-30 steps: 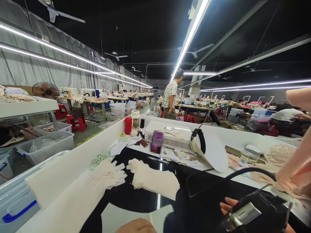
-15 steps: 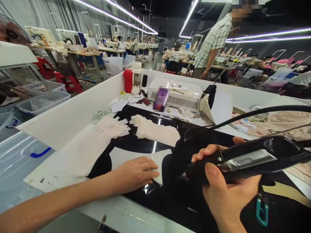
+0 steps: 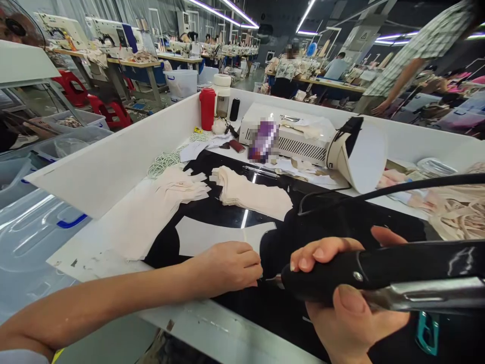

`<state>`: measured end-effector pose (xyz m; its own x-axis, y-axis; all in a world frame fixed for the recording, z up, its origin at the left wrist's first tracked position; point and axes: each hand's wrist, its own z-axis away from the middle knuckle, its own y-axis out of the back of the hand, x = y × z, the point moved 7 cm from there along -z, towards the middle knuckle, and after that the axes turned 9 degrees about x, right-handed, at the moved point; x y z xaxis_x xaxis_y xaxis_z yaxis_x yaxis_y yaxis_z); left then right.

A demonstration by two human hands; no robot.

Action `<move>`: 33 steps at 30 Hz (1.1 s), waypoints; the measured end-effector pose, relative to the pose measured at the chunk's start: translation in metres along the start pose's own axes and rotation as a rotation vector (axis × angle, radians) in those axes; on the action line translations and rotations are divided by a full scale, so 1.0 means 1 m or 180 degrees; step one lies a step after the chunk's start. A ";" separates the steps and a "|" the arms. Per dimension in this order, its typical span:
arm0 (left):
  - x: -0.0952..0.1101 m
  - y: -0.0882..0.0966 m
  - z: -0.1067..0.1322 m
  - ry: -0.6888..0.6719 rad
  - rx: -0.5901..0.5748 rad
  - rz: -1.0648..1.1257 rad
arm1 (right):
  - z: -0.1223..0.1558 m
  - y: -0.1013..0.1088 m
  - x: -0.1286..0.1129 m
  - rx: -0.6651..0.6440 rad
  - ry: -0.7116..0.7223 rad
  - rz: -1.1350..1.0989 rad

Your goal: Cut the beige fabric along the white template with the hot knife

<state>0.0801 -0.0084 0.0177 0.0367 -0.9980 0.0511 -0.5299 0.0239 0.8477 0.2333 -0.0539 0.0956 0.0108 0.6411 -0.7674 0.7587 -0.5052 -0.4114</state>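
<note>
Head view: our right fingers (image 3: 328, 246) wrap the black tool (image 3: 413, 260) — likely steadying its tip (image 3: 278, 279) beside our left fingers (image 3: 250, 260), curled, contents hidden.

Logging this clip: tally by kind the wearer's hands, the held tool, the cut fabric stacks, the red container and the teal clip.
Hands, left hand and right hand: 2
Tool: 1
Fabric stacks, left stack and centre stack: 2
Red container: 1
Teal clip: 1
Total: 7

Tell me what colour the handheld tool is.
The tool is black, its metal strip silvery; head view.
</note>
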 end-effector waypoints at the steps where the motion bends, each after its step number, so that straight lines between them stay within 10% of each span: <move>1: 0.000 -0.002 -0.001 -0.0008 -0.0006 0.0012 | 0.001 0.000 0.000 0.0005 0.0016 0.0000; 33: -0.023 -0.009 -0.008 0.0846 0.0045 0.0521 | -0.002 0.001 -0.002 0.0179 0.0263 0.0006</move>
<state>0.0906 0.0145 0.0135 0.1690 -0.9308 0.3242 -0.5588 0.1805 0.8094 0.2353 -0.0542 0.0974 0.0676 0.6845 -0.7258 0.7209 -0.5365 -0.4388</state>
